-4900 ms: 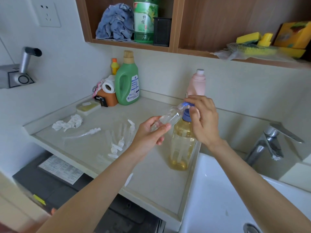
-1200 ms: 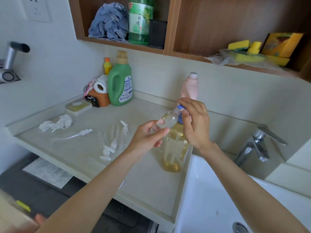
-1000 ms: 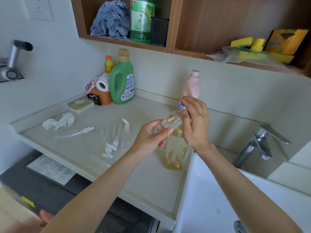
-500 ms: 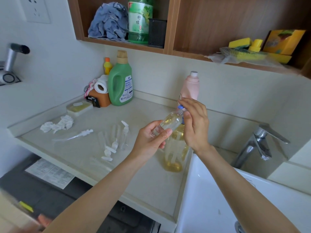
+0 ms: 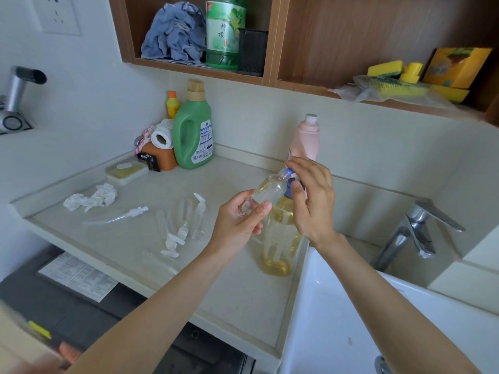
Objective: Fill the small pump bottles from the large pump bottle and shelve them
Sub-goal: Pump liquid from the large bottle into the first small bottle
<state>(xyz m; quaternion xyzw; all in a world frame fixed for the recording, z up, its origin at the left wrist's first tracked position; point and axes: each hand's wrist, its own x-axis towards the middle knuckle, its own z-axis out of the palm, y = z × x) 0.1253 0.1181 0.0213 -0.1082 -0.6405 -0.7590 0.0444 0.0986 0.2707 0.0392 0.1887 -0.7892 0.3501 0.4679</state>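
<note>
Tilting a small clear plastic bottle point(image 5: 267, 191) partly filled with pale yellow liquid, the left hand point(image 5: 237, 225) grips its base, mouth raised to the blue pump spout of a large clear amber-filled pump bottle point(image 5: 279, 238) standing on the pale desk point(image 5: 135, 238) beside a white sink point(image 5: 351, 319). The right hand point(image 5: 312, 201) rests on the pump head, fingers loosely bent. Loose white pump tops and clear small bottles point(image 5: 186, 225) lie nearby.
</note>
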